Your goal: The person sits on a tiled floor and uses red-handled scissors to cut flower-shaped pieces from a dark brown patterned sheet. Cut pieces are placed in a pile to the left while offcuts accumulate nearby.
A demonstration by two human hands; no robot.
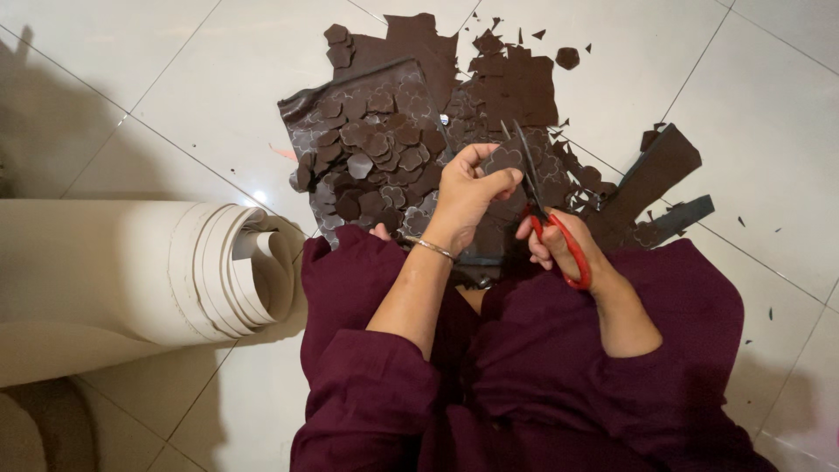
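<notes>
Scissors with red handles sit in the right hand, blades open at a brown flower piece which the left hand pinches above the lap, so cut flowers pile on the floor

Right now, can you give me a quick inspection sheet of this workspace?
Surface: white tiled floor, glossy.
Job's things: small brown flower-shaped piece held at the scissors, red-handled, blades apart.
Clutter: pile of cut brown flower shapes; brown sheet offcuts; tiny scraps scattered on the tiles.
Hands: left hand pinches the piece; right hand is in the scissor handles.
Cables: nothing seen.
Surroundings: big cream roll of sheet material at left; maroon clothing below.
</notes>
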